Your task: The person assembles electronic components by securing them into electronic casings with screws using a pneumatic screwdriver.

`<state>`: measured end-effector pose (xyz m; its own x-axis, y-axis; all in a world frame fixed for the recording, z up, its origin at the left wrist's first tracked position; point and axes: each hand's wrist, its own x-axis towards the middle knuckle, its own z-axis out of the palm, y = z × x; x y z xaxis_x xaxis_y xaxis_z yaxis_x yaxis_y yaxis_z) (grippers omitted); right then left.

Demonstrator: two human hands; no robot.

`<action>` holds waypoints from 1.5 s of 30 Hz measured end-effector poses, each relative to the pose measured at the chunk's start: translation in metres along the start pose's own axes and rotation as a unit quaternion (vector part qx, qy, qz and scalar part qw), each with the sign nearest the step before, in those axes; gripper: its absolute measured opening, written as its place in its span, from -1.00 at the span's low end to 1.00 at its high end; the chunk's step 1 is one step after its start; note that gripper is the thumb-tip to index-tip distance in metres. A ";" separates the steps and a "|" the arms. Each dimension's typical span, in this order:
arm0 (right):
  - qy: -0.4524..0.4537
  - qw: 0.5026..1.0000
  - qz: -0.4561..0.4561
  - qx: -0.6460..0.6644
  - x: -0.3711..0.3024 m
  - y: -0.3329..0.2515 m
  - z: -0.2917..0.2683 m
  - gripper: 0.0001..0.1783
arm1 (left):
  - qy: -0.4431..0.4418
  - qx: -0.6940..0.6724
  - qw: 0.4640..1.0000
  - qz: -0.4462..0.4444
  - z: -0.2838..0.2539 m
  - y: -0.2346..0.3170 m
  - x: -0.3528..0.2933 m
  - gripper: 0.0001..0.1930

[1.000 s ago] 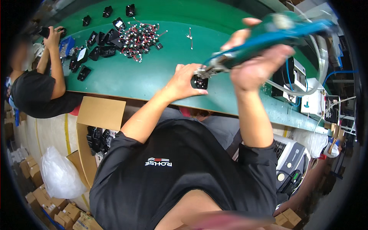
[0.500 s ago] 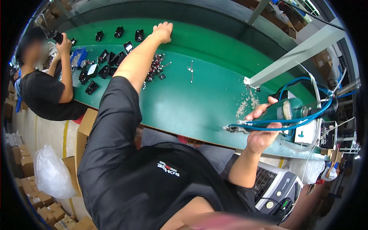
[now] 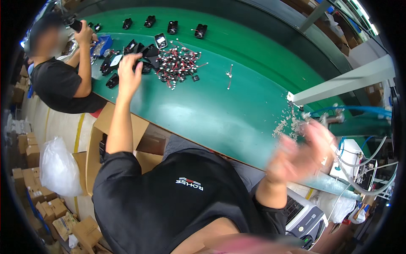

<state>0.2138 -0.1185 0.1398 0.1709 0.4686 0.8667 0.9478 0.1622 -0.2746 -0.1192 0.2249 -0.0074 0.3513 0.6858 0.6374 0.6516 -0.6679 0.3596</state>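
My left hand (image 3: 130, 76) is raised over the near side of a cluster of black plastic housings (image 3: 150, 53), thumb and fingers apart, with nothing in it. To their right is a heap of small parts with red and black wires (image 3: 177, 65). My right hand (image 3: 302, 150) is smeared by motion above the right end of the bench; its fingers look spread and nothing shows in them. Just beyond it hangs a green powered hand tool (image 3: 359, 126) with blue hoses, apart from the palm. A single wired part (image 3: 229, 76) lies mid-bench.
Several black housings stand in a row along the far green strip, the rightmost one (image 3: 201, 30) among them. Loose small metal bits (image 3: 287, 125) lie near a white post (image 3: 342, 82). A co-worker (image 3: 59, 76) works at the left, beside a blue bin (image 3: 102, 45). An open carton (image 3: 97, 144) is below.
My left hand has drawn back from the far strip, where another black housing now stands, toward the cluster. My right hand has let go of the green tool, which has swung right.
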 end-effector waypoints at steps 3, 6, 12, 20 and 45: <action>-0.284 0.898 0.243 0.231 -0.030 -0.008 0.132 -0.57 | 0.010 -0.079 0.990 -0.119 0.002 0.018 -0.034 -0.60; -0.253 0.948 0.163 0.100 -0.082 0.022 0.239 -0.54 | 0.008 -0.057 0.991 -0.122 0.012 0.017 -0.041 -0.47; -0.239 0.948 0.205 0.058 -0.089 0.016 0.270 -0.59 | -0.064 0.114 0.982 -0.135 0.025 0.021 -0.027 -0.18; -0.259 0.873 0.386 0.149 -0.105 0.012 0.168 -0.70 | -0.030 0.174 0.977 -0.120 0.036 0.005 -0.033 -0.30; -0.165 0.959 0.229 -0.009 -0.157 -0.020 0.047 -0.86 | -0.334 -0.403 0.832 0.183 0.067 0.240 -0.109 -0.18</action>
<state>0.1556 -0.1549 -0.0101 0.4787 0.7366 0.4777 0.7988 -0.1396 -0.5852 0.0440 0.0088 -0.0362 0.8975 0.2212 0.3816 -0.1505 -0.6598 0.7363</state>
